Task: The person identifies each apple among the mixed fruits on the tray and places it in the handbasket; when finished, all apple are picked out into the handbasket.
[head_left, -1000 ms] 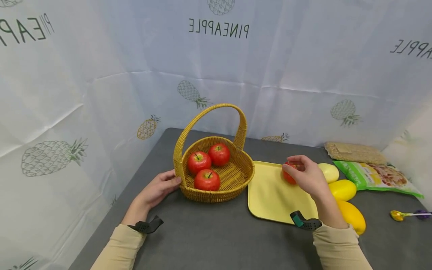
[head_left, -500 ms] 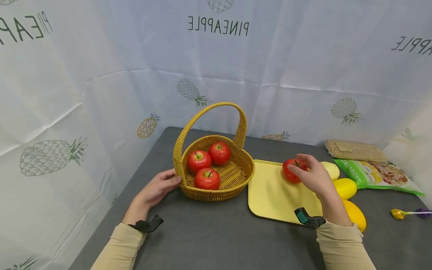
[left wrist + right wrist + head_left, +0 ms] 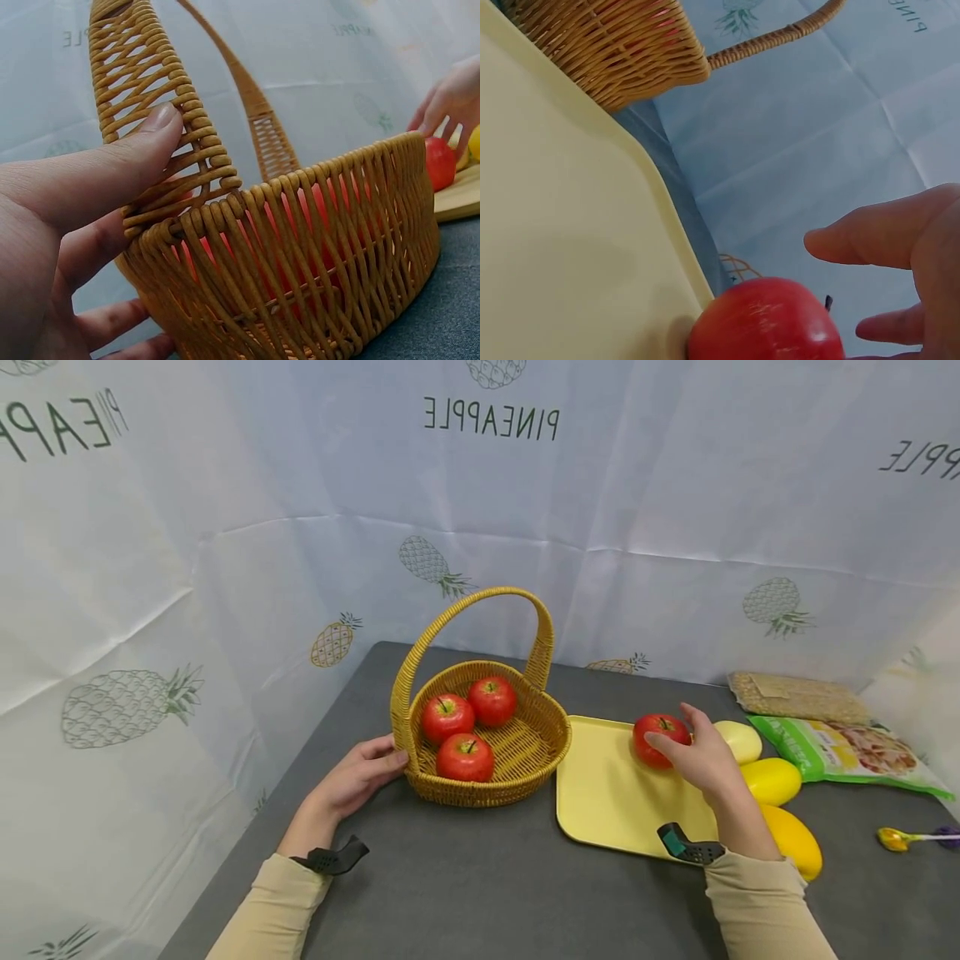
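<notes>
My left hand (image 3: 358, 777) grips the wicker basket (image 3: 525, 783) at the foot of its handle. In the left wrist view the thumb (image 3: 142, 154) lies over the handle strip, with fingers behind it. Three red apples sit inside the basket, the nearest apple (image 3: 465, 758) by the front rim. Another red apple (image 3: 654, 742) stands on the yellow tray (image 3: 600, 793). Just right of it, my right hand (image 3: 705, 756) hovers with fingers spread. The right wrist view shows a gap between the thumb and this apple (image 3: 765, 322).
Right of the tray lie a pale round fruit (image 3: 738, 742), a yellow lemon-like fruit (image 3: 772, 781) and a yellow mango-like fruit (image 3: 793, 843). Behind them are a green food bag (image 3: 847, 752) and a packet of grains (image 3: 798, 695). A gold-wrapped lollipop (image 3: 894, 839) lies far right.
My right hand has let go of the apple on the tray and drawn back slightly to the right, so more of that apple shows. The left hand has stayed on the basket.
</notes>
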Demonstrator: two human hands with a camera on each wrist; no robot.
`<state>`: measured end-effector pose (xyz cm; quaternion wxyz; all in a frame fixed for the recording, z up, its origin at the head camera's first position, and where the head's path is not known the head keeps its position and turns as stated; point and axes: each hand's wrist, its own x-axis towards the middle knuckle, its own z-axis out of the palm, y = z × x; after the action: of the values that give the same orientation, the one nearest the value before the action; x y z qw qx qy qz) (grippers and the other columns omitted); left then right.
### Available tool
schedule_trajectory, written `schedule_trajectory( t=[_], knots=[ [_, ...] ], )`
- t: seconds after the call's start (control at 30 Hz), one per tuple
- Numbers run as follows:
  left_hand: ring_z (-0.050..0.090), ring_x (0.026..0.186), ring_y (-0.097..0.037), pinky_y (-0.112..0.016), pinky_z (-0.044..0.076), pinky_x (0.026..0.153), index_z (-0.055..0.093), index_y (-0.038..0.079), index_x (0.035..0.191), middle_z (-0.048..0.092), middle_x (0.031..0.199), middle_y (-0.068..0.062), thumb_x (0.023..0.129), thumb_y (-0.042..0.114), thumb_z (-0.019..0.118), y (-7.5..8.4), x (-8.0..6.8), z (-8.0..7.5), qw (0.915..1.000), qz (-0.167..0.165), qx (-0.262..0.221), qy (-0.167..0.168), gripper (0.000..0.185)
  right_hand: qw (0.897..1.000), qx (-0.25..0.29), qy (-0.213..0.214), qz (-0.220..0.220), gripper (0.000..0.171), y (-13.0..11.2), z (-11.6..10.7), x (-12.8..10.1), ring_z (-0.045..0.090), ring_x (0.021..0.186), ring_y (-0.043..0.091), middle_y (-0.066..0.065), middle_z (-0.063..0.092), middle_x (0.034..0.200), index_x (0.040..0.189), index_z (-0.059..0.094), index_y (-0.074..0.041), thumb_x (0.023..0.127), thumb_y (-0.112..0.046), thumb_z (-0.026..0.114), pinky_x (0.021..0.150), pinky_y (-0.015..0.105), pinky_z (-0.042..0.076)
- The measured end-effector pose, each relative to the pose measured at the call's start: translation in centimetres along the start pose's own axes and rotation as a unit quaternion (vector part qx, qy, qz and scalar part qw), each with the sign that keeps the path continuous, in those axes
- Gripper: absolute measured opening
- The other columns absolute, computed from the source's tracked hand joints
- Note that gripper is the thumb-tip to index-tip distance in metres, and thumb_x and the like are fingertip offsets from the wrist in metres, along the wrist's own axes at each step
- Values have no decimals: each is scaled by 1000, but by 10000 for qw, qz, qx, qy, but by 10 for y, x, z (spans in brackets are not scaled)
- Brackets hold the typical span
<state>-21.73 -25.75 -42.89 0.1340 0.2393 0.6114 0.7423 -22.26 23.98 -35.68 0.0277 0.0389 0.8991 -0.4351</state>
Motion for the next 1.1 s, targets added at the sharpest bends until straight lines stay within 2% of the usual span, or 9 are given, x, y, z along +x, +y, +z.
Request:
schedule_trajectory(
  t=[0.17,0.6,0.8,1.1],
  knots=[
    [58,125,-22,-32,49,103,71,23,129,64,132,-2,106,6,56,0,1,2,10000,-46,-5,21,32,10000,44,-27,43,101,7,2,4,29,139,54,38,16,159,161,0,4,101,-44,65,110,64,36],
    [58,126,-21,-31,48,104,70,23,130,64,132,0,106,8,56,1,3,1,9999,-2,35,-107,32,9998,65,92,155,105,14,6,9,27,140,56,38,12,160,161,-6,4,99,-41,67,110,65,34],
    [58,126,-20,-31,48,104,71,24,129,64,131,1,105,8,57,2,2,2,10000,-32,35,-45,31,9998,99,85,128,100,15,8,10,31,137,53,38,19,158,160,3,7,100,-41,67,110,63,36],
    [57,127,-21,-31,48,105,70,24,131,63,133,1,106,8,56,2,1,1,10000,-21,13,-56,32,9999,84,72,74,100,17,14,11,40,131,50,35,31,152,160,15,6,97,-52,67,107,61,41]
  ],
)
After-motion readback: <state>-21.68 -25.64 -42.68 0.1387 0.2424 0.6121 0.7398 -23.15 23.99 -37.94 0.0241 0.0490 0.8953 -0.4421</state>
